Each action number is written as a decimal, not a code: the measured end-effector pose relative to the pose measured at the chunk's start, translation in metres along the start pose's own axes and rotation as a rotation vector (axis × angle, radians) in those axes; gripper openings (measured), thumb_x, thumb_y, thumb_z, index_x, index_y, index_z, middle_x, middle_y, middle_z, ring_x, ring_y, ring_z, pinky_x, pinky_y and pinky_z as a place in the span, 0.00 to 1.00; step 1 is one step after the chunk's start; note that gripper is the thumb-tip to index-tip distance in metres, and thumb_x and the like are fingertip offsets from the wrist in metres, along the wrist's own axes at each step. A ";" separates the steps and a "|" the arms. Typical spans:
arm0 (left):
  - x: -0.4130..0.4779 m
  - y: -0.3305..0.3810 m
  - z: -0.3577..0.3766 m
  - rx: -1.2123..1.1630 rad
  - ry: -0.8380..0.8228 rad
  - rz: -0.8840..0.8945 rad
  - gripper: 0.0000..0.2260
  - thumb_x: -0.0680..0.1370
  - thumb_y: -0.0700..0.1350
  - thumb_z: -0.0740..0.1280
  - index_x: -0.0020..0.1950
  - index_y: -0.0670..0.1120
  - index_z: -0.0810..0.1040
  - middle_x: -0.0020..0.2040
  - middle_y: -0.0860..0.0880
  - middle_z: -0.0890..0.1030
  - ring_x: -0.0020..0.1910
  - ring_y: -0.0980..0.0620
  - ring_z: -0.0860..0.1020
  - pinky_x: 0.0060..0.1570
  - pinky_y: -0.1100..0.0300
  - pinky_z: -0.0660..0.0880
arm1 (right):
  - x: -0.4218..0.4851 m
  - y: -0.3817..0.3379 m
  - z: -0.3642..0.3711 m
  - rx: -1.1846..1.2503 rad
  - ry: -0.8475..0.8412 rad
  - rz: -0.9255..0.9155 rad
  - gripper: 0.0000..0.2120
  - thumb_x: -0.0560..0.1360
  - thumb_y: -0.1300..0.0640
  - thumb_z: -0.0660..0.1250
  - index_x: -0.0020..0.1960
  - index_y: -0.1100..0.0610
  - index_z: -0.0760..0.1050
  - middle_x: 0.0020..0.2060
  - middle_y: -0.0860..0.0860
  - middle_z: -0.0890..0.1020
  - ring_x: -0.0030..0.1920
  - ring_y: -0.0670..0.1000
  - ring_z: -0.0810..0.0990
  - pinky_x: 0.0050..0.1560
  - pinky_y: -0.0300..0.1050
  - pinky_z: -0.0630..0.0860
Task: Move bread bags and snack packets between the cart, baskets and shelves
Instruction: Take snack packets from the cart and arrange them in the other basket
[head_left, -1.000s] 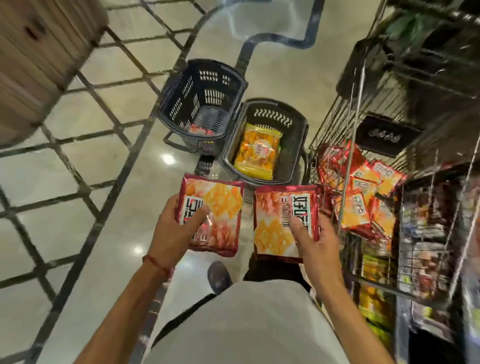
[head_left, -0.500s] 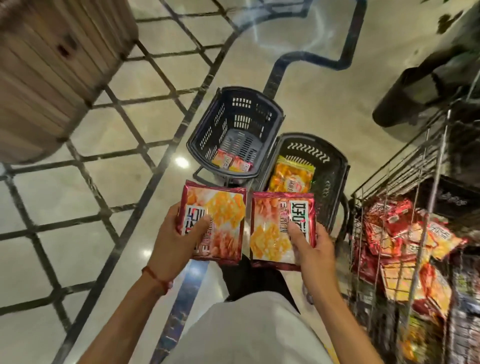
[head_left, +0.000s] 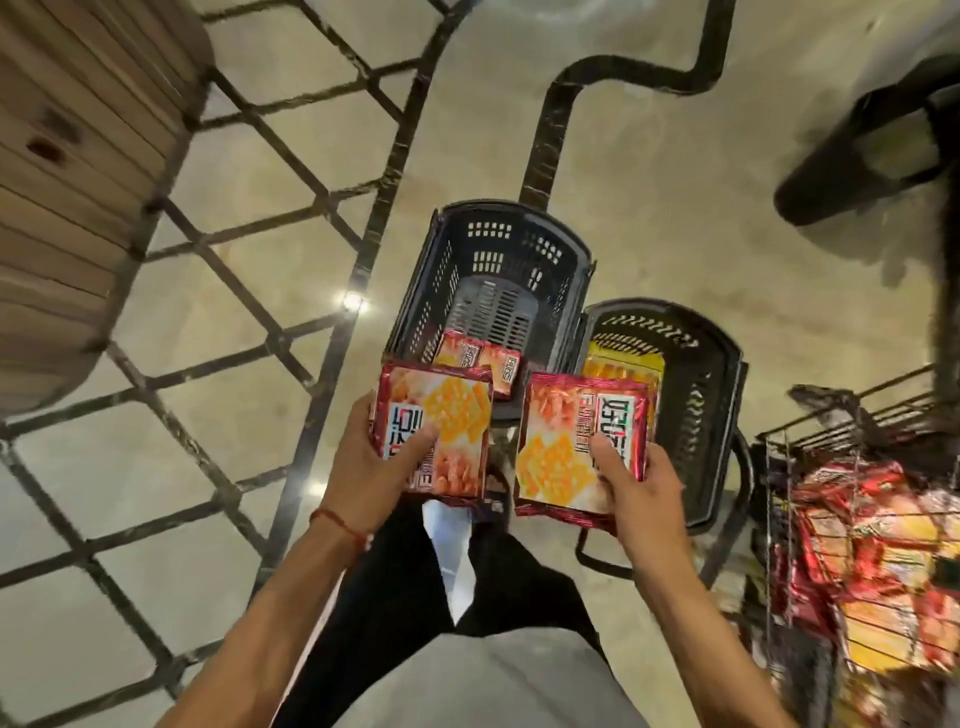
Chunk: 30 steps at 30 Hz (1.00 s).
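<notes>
Red-edged cracker packets fill both hands. The left hand (head_left: 363, 467), a red thread (head_left: 340, 522) round its wrist, grips the left packet (head_left: 447, 405) with the thumb pressed on its front. The right hand (head_left: 636, 491) clamps the right packet (head_left: 566, 441) the same way. The two packets are side by side, just apart. Beyond them two baskets stand touching on the tiled floor (head_left: 649, 171). The dark blue basket (head_left: 498, 249) holds a matching packet (head_left: 480, 358) at its near end, and the black basket (head_left: 701, 415) holds a yellow packet (head_left: 623, 366). At the right, a wire cart (head_left: 841, 423) carries a heap of red and orange packets (head_left: 878, 551).
</notes>
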<state>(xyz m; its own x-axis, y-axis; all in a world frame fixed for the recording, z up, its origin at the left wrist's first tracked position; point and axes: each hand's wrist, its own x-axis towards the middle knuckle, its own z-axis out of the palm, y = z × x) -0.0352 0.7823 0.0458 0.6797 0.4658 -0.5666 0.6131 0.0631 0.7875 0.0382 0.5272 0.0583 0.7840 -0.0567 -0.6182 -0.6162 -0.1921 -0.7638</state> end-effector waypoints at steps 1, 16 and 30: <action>0.021 0.000 -0.003 0.016 -0.023 -0.002 0.28 0.75 0.52 0.77 0.71 0.51 0.71 0.60 0.51 0.82 0.56 0.52 0.84 0.52 0.51 0.83 | 0.009 -0.001 0.011 0.007 0.014 0.017 0.14 0.80 0.50 0.72 0.64 0.51 0.78 0.54 0.48 0.87 0.54 0.50 0.87 0.54 0.49 0.84; 0.274 -0.046 0.022 0.265 -0.135 -0.232 0.24 0.74 0.53 0.77 0.62 0.42 0.75 0.52 0.48 0.83 0.45 0.51 0.84 0.36 0.67 0.78 | 0.177 0.058 0.131 0.023 0.245 0.222 0.16 0.78 0.52 0.75 0.63 0.56 0.80 0.53 0.49 0.88 0.54 0.51 0.87 0.58 0.57 0.84; 0.390 -0.196 0.115 0.387 -0.029 -0.139 0.22 0.74 0.53 0.78 0.63 0.47 0.77 0.53 0.52 0.84 0.52 0.54 0.82 0.59 0.58 0.78 | 0.353 0.213 0.177 -0.077 0.216 0.341 0.21 0.80 0.54 0.73 0.68 0.56 0.69 0.46 0.39 0.81 0.37 0.32 0.82 0.44 0.29 0.78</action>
<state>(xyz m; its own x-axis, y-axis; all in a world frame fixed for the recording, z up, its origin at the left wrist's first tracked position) 0.1564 0.8503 -0.3571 0.5872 0.4504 -0.6725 0.8025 -0.2156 0.5564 0.1704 0.6394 -0.3551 0.5386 -0.3324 -0.7742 -0.8424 -0.1987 -0.5008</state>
